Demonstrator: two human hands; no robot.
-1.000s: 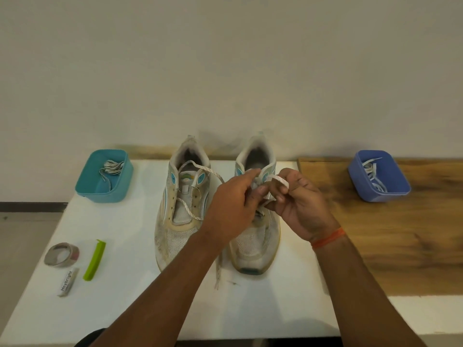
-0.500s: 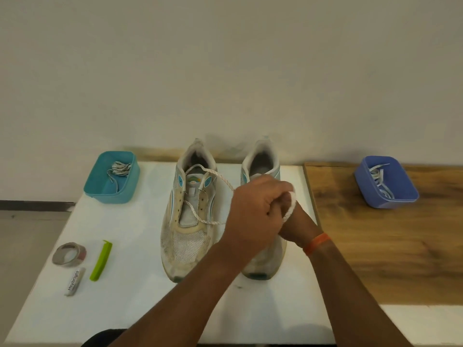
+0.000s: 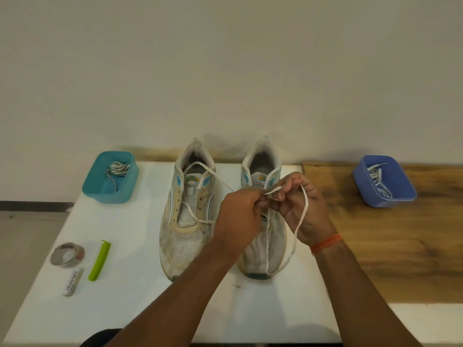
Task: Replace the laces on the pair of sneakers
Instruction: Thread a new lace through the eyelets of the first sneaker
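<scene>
- we see two worn white sneakers standing side by side on the white table [image 3: 140, 309], toes toward us, heels near the wall.
- our left hand [image 3: 240, 216] hovers over the lace area of the right sneaker [image 3: 263, 246], fingers curled and pinching the white lace [image 3: 304, 204] near its tip.
- our right hand [image 3: 303, 209] sits just beside the left one, fingertips pinched on the same lace; from there the lace arcs over the back of this hand, drops along the outer side of the shoe and loops round by the toe.
- how much of this lace is threaded through the eyelets we cannot tell; our hands cover that part.
- an orange band [image 3: 325, 244] circles the right wrist.
- the left sneaker [image 3: 186, 214] stands untouched, a speckled lace [image 3: 200, 219] loosely run through only a few of its eyelets, one end trailing toward our left hand.
- a teal bin [image 3: 100, 186] at the far left corner holds a bundle of greyish laces.
- a blue bin [image 3: 400, 194] sits well apart on the wooden surface [image 3: 388, 246] to the right, with white laces inside.
- near the left edge lie a roll of tape [image 3: 67, 254], a green clip [image 3: 99, 263] and a small white tube [image 3: 73, 281] close together.
</scene>
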